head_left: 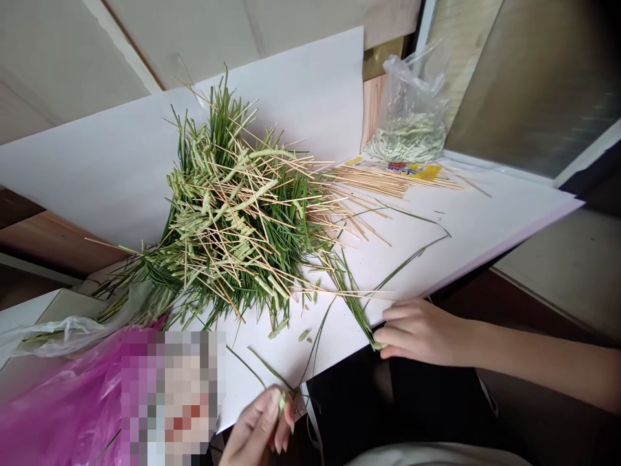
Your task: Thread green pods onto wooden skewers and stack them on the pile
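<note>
A big heap of green chives [286, 226] lies on the white tabletop, with wooden skewers [257, 259] carrying pale green folded pieces spread over it. Between the thumb and fingers of my left hand [262, 424], near the table's front edge, is a small light green folded chive piece [282, 400]. Farther right, my right hand [422, 333] is closed around the lower end of a few chives [356, 309] that trail from the heap to the table edge. Its fingertips are partly hidden. A loose chive stem [266, 366] lies just above my left hand.
Bare skewers [378, 181] lie right of the heap, beside a yellow-printed wrapper [422, 171]. A clear bag [412, 123] of pale green pieces stands at the back right. Purple plastic [72, 395] and a clear bag [63, 333] are at left; a blurred patch covers part there.
</note>
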### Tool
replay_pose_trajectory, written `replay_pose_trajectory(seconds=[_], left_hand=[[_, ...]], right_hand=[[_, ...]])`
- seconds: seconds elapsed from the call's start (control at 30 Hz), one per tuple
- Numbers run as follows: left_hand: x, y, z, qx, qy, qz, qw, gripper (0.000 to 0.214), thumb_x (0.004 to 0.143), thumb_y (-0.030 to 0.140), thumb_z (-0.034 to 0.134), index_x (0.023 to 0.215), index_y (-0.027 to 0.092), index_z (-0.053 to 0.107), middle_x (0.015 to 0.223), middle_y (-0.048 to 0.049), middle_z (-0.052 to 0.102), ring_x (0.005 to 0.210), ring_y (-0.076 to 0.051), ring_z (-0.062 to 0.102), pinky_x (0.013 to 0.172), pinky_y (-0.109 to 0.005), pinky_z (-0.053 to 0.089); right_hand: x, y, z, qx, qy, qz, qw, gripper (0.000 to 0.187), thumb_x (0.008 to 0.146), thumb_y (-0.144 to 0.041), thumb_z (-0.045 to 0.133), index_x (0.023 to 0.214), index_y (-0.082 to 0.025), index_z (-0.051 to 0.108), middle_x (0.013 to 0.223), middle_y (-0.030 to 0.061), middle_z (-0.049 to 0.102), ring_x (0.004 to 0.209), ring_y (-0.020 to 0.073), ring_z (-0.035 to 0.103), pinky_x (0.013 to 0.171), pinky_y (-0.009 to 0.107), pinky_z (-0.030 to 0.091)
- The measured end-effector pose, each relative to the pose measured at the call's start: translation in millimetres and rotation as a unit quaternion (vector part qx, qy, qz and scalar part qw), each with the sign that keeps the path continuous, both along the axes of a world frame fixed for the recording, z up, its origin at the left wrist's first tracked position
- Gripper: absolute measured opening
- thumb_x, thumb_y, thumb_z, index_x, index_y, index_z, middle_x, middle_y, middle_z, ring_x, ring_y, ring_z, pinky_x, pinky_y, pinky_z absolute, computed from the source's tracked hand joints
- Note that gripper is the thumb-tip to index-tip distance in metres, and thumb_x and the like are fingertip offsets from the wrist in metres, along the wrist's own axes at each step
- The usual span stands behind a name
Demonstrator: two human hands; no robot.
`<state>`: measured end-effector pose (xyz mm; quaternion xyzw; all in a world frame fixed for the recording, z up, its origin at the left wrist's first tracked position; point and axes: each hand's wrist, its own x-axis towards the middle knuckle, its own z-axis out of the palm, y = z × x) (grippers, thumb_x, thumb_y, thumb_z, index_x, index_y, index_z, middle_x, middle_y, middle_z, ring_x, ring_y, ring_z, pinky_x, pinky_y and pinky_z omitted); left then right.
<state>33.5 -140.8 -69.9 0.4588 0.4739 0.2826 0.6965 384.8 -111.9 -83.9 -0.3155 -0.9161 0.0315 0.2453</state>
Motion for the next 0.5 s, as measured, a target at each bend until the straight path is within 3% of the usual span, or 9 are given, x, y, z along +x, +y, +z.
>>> replay_pose_trajectory(seconds=[0.1, 0.2, 0.3, 0.37, 0.43, 0.5], left_hand=[[5, 21, 33.0, 0.114, 0.057, 0.065, 0.990, 0.044, 0.091, 0.059, 0.063, 0.076, 0.017, 0.066, 0.065, -0.0008, 0.050, 0.066, -0.015, 0.041, 0.064, -0.026, 0.035], [18, 38, 44.8, 0.129, 0.001, 0.103, 0.986, 0.044, 0.089, 0.059, 0.066, 0.073, 0.018, 0.063, 0.066, -0.0001, 0.048, 0.064, -0.014, 0.039, 0.060, -0.025, 0.035], [28, 50, 40.0, 0.101, -0.040, 0.118, 0.987, 0.043, 0.086, 0.058, 0.069, 0.073, 0.017, 0.061, 0.068, 0.0006, 0.047, 0.063, -0.013, 0.040, 0.059, -0.024, 0.037], [29, 54, 33.2, 0.125, -0.002, 0.117, 0.985, 0.045, 0.089, 0.060, 0.065, 0.074, 0.018, 0.063, 0.069, 0.0001, 0.049, 0.063, -0.013, 0.041, 0.059, -0.025, 0.037], [28, 58, 26.0, 0.208, 0.098, 0.107, 0.967, 0.045, 0.095, 0.059, 0.057, 0.078, 0.018, 0.066, 0.073, -0.0021, 0.055, 0.069, -0.016, 0.048, 0.065, -0.027, 0.040], [27, 63, 18.7, 0.328, 0.229, 0.091, 0.912, 0.040, 0.099, 0.052, 0.054, 0.083, 0.020, 0.070, 0.083, -0.0049, 0.062, 0.080, -0.020, 0.055, 0.075, -0.031, 0.043]], right_hand=[[-10, 10, 8.7, -0.016, 0.108, -0.002, 0.994, 0.031, 0.110, -0.034, 0.050, 0.087, -0.018, 0.064, 0.065, 0.0006, 0.053, 0.058, 0.0164, 0.043, 0.055, 0.029, 0.029], [-24, 9, 15.8, -0.017, 0.185, 0.014, 0.982, 0.022, 0.109, -0.032, 0.054, 0.093, -0.019, 0.062, 0.070, 0.0011, 0.060, 0.061, 0.0158, 0.048, 0.058, 0.027, 0.035], [-29, 6, 16.1, 0.019, 0.201, 0.026, 0.979, 0.016, 0.108, -0.028, 0.057, 0.096, -0.018, 0.061, 0.074, 0.0015, 0.064, 0.063, 0.0156, 0.048, 0.059, 0.027, 0.035], [-28, 3, 13.4, 0.019, 0.204, 0.032, 0.978, 0.013, 0.108, -0.024, 0.057, 0.098, -0.017, 0.061, 0.076, 0.0018, 0.064, 0.065, 0.0154, 0.047, 0.059, 0.027, 0.034], [-26, 1, 10.5, -0.006, 0.215, 0.031, 0.976, 0.013, 0.108, -0.022, 0.057, 0.097, -0.017, 0.062, 0.076, 0.0016, 0.064, 0.066, 0.0152, 0.047, 0.061, 0.027, 0.034], [-25, -1, 8.8, -0.067, 0.239, 0.020, 0.968, 0.016, 0.108, -0.023, 0.057, 0.095, -0.017, 0.065, 0.077, 0.0022, 0.063, 0.069, 0.0156, 0.048, 0.064, 0.027, 0.034]])
